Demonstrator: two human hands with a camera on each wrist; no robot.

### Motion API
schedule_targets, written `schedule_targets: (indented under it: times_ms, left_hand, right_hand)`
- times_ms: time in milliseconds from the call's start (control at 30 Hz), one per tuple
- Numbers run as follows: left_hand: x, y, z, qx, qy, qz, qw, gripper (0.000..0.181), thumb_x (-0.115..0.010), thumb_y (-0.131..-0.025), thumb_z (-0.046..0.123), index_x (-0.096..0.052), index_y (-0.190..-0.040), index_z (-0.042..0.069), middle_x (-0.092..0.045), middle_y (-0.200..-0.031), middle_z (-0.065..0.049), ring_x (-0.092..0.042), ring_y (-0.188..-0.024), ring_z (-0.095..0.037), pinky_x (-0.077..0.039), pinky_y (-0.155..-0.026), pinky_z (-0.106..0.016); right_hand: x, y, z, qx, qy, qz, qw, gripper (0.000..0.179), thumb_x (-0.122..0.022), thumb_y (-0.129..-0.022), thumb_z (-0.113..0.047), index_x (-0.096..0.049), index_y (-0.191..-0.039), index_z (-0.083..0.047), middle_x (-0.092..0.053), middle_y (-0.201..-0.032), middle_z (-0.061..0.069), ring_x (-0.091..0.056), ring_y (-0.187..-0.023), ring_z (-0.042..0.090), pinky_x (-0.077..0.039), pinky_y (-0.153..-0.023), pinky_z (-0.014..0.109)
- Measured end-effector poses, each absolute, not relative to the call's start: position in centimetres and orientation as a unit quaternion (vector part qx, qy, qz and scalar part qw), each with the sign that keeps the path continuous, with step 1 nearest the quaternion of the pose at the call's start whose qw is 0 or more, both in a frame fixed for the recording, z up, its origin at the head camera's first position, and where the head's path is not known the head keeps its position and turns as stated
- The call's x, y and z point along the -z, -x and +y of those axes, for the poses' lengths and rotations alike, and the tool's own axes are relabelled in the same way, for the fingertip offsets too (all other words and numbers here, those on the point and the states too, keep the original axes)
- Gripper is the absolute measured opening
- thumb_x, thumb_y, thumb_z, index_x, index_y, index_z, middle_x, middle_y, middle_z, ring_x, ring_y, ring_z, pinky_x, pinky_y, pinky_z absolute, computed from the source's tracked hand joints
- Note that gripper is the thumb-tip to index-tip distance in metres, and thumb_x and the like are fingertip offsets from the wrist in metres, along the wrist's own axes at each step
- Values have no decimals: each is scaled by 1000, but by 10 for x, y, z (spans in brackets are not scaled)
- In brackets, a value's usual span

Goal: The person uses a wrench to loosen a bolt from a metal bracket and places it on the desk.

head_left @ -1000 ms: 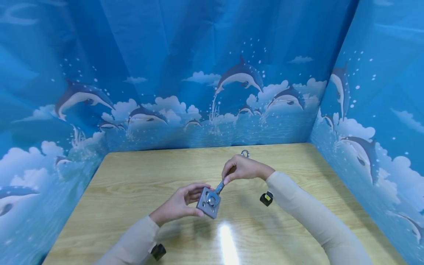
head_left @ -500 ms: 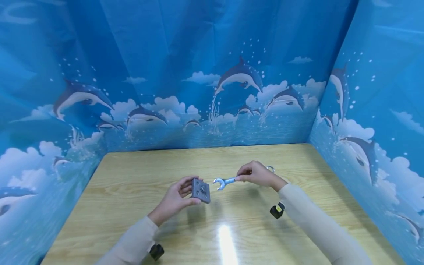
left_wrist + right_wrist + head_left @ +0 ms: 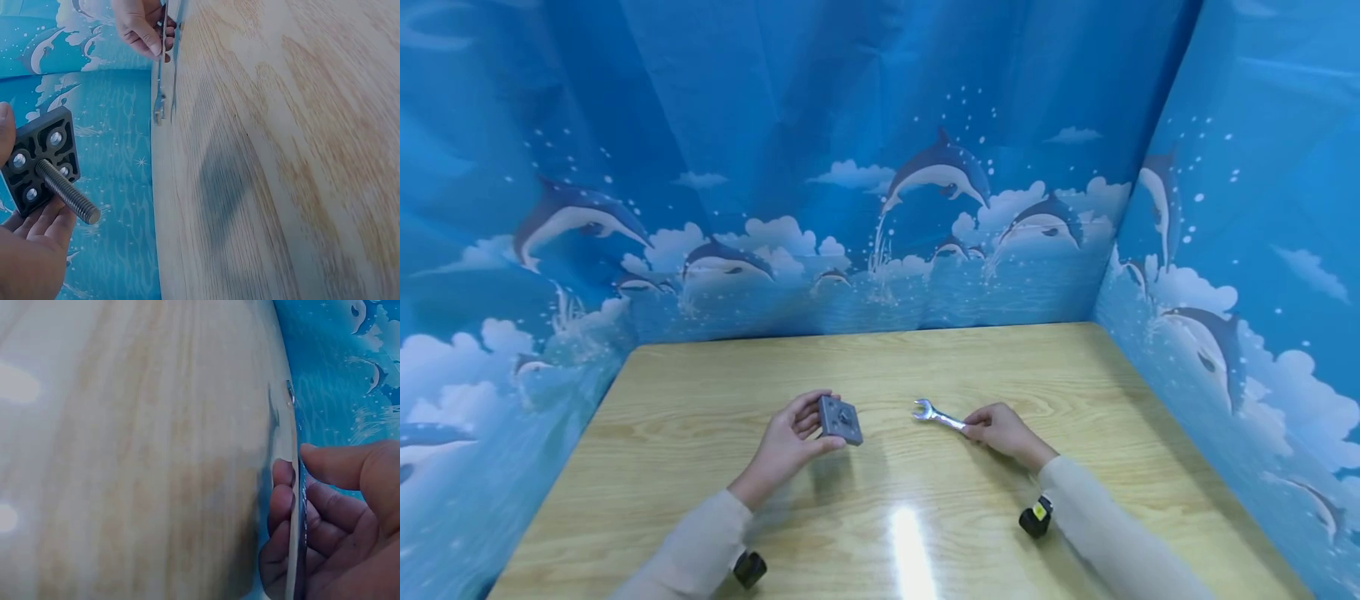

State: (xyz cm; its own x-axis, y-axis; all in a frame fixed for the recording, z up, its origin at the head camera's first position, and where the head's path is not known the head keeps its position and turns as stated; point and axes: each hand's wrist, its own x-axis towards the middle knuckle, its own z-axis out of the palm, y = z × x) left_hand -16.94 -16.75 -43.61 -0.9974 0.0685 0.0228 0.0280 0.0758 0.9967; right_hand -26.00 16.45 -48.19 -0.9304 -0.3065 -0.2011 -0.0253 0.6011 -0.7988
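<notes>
My left hand grips a square grey plate by its edge, thumb below and fingers behind, raised over the table. In the left wrist view a threaded bolt sticks out from the middle of the plate's ribbed face, with several round metal spots around it. To the right, my right hand holds a silver combination wrench by its handle, between thumb and fingers. The wrench's open end points left, apart from the plate; my hand hides its other end. It lies low along the table; whether it touches, I cannot tell.
The wooden table spreads under both hands, with a bright light reflection near its front. Blue dolphin-printed curtains stand along its back and sides. A small black device sits at the right wrist, another at the left.
The wrench was at the plate one second ago; my right hand has since drawn it away to the right and lowered it to the table. My left hand has shifted slightly left with the plate.
</notes>
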Motion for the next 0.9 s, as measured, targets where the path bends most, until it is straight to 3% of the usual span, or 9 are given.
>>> schedule_targets:
  times_ms: [200,433,667,900]
  left_hand:
    - [438,172,-165,-669,-12,743,-1,73,-80,-60,18,-46,-125,17,-52,-124,-3,-50,-113,-20,-43,-94,-31]
    - [431,169,-161,-662,-13,749,-6,72,-79,-62,15,-45,-126,13,-51,-125,-7,-48,-115,-23,-43,-94,-31]
    - [438,173,-162,-659,-5,752,-12,73,-80,-58,20,-47,-123,19,-53,-123,-2,-50,-114,-19,-43,-93,-30]
    - [437,174,-162,-657,-3,754,-18,74,-80,-58,21,-47,-124,18,-53,-123,-3,-50,-114,-21,-43,-94,-33]
  right_hand:
    - [488,255,166,422,77,892,144,18,-63,-80,-12,-65,-93,0,-60,-71,3,-54,-60,13,-47,-52,23]
    - [486,252,163,324,117,936,74,13,-69,-74,-15,-64,-80,-6,-54,-60,-2,-48,-53,12,-42,-48,24]
    - [481,250,159,232,130,963,40,15,-70,-70,-17,-62,-76,-7,-54,-64,-2,-48,-58,14,-42,-52,26]
    - [474,247,156,185,124,975,8,13,-70,-69,-19,-61,-68,-10,-54,-60,-2,-46,-54,15,-40,-48,27]
